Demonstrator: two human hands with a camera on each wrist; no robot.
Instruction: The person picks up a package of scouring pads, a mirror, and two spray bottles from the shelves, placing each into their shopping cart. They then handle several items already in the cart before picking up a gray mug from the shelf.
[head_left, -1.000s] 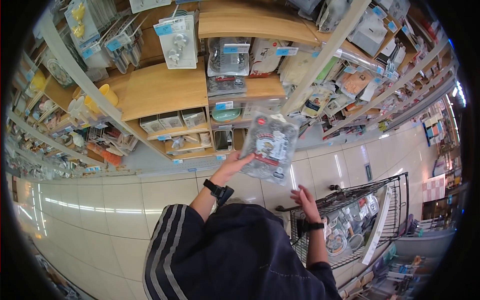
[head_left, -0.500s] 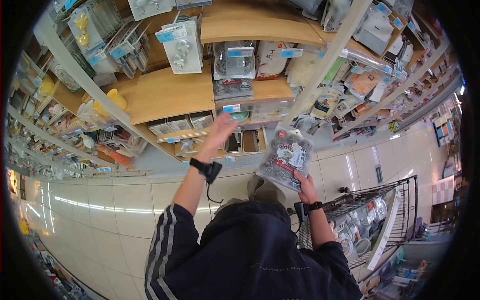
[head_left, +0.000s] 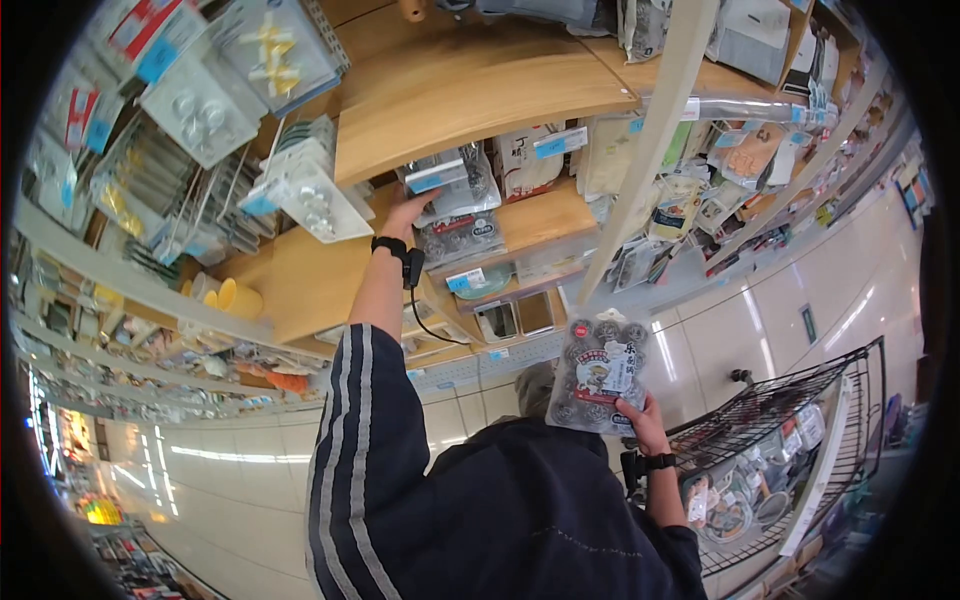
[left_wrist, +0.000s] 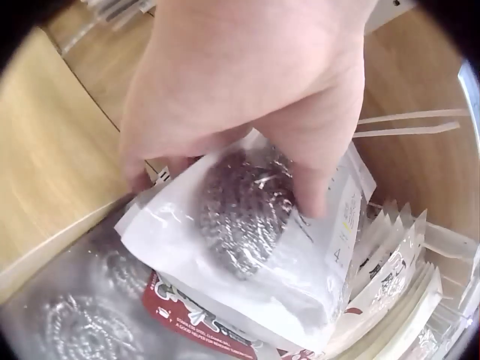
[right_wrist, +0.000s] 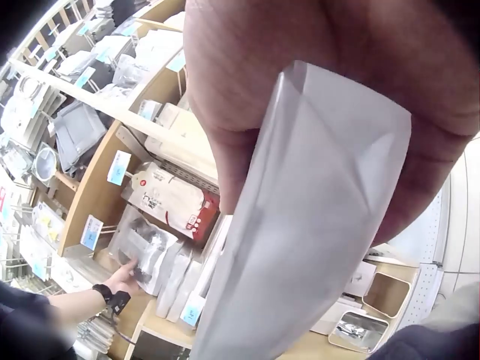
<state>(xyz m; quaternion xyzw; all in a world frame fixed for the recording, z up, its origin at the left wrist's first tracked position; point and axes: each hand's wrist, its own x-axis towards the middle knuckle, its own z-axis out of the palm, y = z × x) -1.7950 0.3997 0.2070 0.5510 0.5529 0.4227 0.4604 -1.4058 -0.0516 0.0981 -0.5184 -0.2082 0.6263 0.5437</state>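
My left hand (head_left: 405,213) reaches to the shelf and holds a clear pack of a steel scrubber (left_wrist: 244,214), fingers over its top and thumb on its front in the left wrist view. Beneath it lies a larger pack of scrubbers (left_wrist: 90,322) with a red label. Low at the front, my right hand (head_left: 646,424) grips the lower right corner of a flat pack of several scrubbers (head_left: 600,372). In the right wrist view that pack's pale back (right_wrist: 300,217) stands between thumb and fingers of the right hand (right_wrist: 322,82).
A wire cart (head_left: 780,400) with packaged goods stands at the right. A slanted white post (head_left: 650,140) rises right of the left hand. Hanging packs (head_left: 315,200) and a wooden shelf edge (head_left: 480,110) are close to the left arm.
The flat pack has passed from my left hand to my right. My left hand has moved up to the shelf and taken hold of a pack there. The view has shifted closer to the shelves.
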